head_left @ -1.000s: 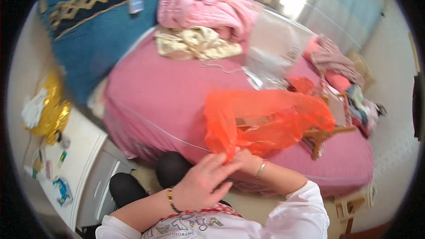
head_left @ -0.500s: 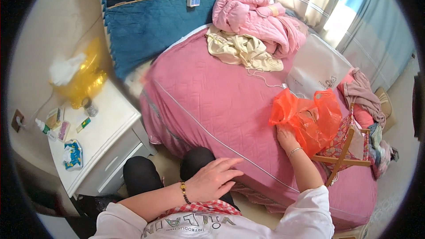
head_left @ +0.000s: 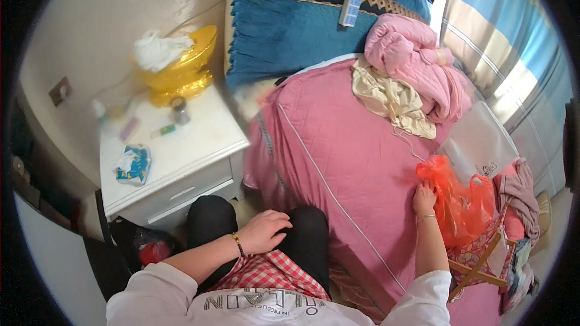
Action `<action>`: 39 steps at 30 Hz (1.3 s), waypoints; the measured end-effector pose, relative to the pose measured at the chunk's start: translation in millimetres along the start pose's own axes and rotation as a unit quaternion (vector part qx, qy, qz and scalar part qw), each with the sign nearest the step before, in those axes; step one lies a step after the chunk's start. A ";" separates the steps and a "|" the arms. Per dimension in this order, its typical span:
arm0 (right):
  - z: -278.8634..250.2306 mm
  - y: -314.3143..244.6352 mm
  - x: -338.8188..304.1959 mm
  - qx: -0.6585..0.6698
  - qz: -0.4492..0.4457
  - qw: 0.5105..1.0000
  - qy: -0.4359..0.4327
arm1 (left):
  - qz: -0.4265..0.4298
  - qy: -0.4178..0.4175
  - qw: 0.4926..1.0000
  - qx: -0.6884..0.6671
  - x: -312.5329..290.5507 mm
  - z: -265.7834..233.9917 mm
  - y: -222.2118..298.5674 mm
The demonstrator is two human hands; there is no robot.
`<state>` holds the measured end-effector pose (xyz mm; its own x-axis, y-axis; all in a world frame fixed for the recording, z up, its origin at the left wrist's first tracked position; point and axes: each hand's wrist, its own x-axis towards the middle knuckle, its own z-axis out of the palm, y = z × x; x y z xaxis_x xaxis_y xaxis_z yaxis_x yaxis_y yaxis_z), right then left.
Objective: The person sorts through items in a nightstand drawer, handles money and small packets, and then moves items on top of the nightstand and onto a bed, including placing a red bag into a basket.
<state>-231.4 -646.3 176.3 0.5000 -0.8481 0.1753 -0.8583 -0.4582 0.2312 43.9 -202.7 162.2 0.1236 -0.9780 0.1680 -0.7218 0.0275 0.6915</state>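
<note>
My left hand (head_left: 263,233) rests on my lap near the black-clad knees, fingers stretched out and holding nothing. On the pink bedspread (head_left: 362,175), my right hand (head_left: 425,199) lies against the left edge of a crumpled red plastic bag (head_left: 462,208), its fingers extended and touching it. What the bag contains cannot be made out. Just right of the bag stands a wooden folding frame (head_left: 483,265) with floral fabric.
A white nightstand (head_left: 187,157) at left bears a tissue pack (head_left: 134,165), a small jar (head_left: 179,110) and a gold inflated ornament (head_left: 181,78). A pink quilt (head_left: 417,54), cream cloth (head_left: 386,93), translucent bag (head_left: 483,139) and clothes (head_left: 519,193) lie on the bed. A power strip (head_left: 351,5) lies against the blue headboard.
The view has turned left, so the bed and bag appear farther right. My left hand has lowered onto my lap. The right hand stays at the bag, its fingers now more visible.
</note>
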 end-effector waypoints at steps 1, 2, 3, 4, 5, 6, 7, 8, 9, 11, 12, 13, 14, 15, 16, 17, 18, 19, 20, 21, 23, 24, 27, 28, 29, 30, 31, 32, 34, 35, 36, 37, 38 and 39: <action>-13.1 -24.8 -5.4 -0.002 -0.046 0.998 0.035 | -0.002 0.023 1.000 0.006 -6.8 -1.6 -8.3; -28.1 -48.5 -12.9 -0.005 -0.087 0.994 0.070 | -0.005 0.025 1.000 0.014 -10.8 -6.4 -12.0; -44.2 -69.6 -18.9 0.047 -0.117 0.989 0.081 | -0.004 0.026 0.999 0.020 -11.1 -11.7 -13.7; -57.8 -91.3 -25.2 0.095 -0.157 0.979 0.088 | 0.004 0.027 0.999 0.024 -10.4 -16.5 -15.6; -56.8 -102.8 -28.0 0.171 -0.196 0.960 0.108 | 0.016 0.023 0.999 0.027 -5.4 -19.7 -16.3; -65.0 -126.4 -34.7 0.224 -0.243 0.935 0.125 | 0.018 0.020 0.999 0.043 -3.0 -27.1 -14.1; -70.2 -149.3 -41.3 0.253 -0.278 0.918 0.124 | 0.020 0.017 0.998 0.059 -1.2 -35.3 -10.8; -74.4 -169.9 -48.0 0.280 -0.316 0.901 0.103 | 0.019 0.011 0.997 0.071 0.5 -41.7 -11.3; -81.2 -185.0 -53.4 0.263 -0.346 0.897 0.082 | 0.017 0.012 0.997 0.072 2.6 -46.9 -12.9; -80.7 -196.7 -56.7 0.211 -0.355 0.907 0.081 | 0.034 0.030 0.996 0.072 10.8 -55.6 -15.8; -79.9 -197.8 -53.0 0.212 -0.358 0.905 0.085 | 0.050 0.047 0.996 0.057 18.6 -64.9 -16.8; -76.5 -193.9 -47.4 0.223 -0.331 0.912 0.089 | 0.047 0.052 0.996 0.059 29.2 -70.4 -23.8; -72.0 -189.2 -41.1 0.233 -0.303 0.919 0.092 | 0.049 0.113 0.992 0.042 44.2 -73.5 -37.2; -65.1 -179.9 -35.2 0.230 -0.304 0.920 0.093 | 0.056 0.171 0.983 0.020 63.7 -75.9 -48.9; -54.5 -168.9 -27.8 0.257 -0.267 0.925 0.082 | 0.011 0.183 0.983 -0.032 86.2 -83.1 -56.8; -47.9 -162.8 -23.2 0.284 -0.230 0.928 0.073 | -0.033 0.194 0.977 -0.083 109.4 -93.2 -66.6; -44.8 -166.6 -23.4 0.284 -0.236 0.926 0.075 | -0.046 0.233 0.969 -0.063 130.3 -105.0 -83.8; -44.1 -172.7 -27.1 0.259 -0.219 0.935 0.103 | -0.058 0.272 0.960 -0.045 151.7 -115.5 -103.2; -42.4 -182.0 -30.3 0.238 -0.202 0.941 0.129 | -0.100 0.334 0.937 -0.029 169.8 -126.1 -123.6; -43.2 -185.7 -31.8 0.236 -0.204 0.941 0.131 | -0.137 0.394 0.909 -0.018 186.3 -132.2 -141.4; -43.4 -200.9 -30.7 0.264 -0.206 0.926 0.177 | -0.197 0.454 0.865 0.088 202.6 -138.5 -183.8; -43.3 -195.7 -30.9 0.261 -0.192 0.930 0.175 | -0.245 0.495 0.813 0.184 216.0 -139.5 -180.6; -40.0 -186.8 -29.6 0.267 -0.184 0.931 0.171 | -0.320 0.336 0.881 0.086 225.8 -141.8 -176.6; -40.4 -187.9 -28.1 0.268 -0.183 0.930 0.171 | -0.301 0.359 0.881 0.061 225.4 -136.4 -181.8; -40.9 -189.3 -26.8 0.278 -0.183 0.927 0.171 | -0.301 0.359 0.881 0.063 224.8 -133.1 -183.3; -41.0 -189.2 -26.1 0.287 -0.181 0.925 0.171 | -0.247 0.417 0.872 0.064 223.0 -130.8 -179.3; -40.5 -189.4 -25.2 0.287 -0.180 0.925 0.171 | -0.192 0.472 0.858 0.066 221.5 -129.8 -175.5; -39.8 -189.7 -24.5 0.273 -0.176 0.929 0.178 | -0.192 0.471 0.858 0.066 223.0 -128.8 -170.4; -45.2 -195.4 -25.0 0.262 -0.175 0.931 0.186 | -0.040 0.525 0.844 0.100 228.3 -126.8 -155.5; -50.2 -204.5 -23.8 0.288 -0.192 0.917 0.197 | -0.042 0.526 0.843 0.103 230.5 -123.9 -151.7; -56.0 -216.4 -21.5 0.314 -0.211 0.902 0.210 | -0.071 0.502 0.860 0.058 233.7 -118.9 -151.9; -60.3 -230.4 -19.3 0.315 -0.213 0.901 0.210 | -0.100 0.474 0.875 0.011 236.9 -113.3 -146.8; -65.8 -249.9 -17.3 0.388 -0.222 0.875 0.184 | -0.158 0.412 0.897 0.005 237.8 -106.3 -141.4; -71.2 -267.5 -13.5 0.455 -0.225 0.847 0.160 | -0.211 0.345 0.915 -0.005 239.0 -98.4 -129.4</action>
<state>-0.3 -493.4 180.2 0.6811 -0.4848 0.5488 -0.2340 -0.8543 -0.4642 233.9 -419.6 182.0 0.7919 -0.5392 0.2865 -0.5058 -0.3166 0.8024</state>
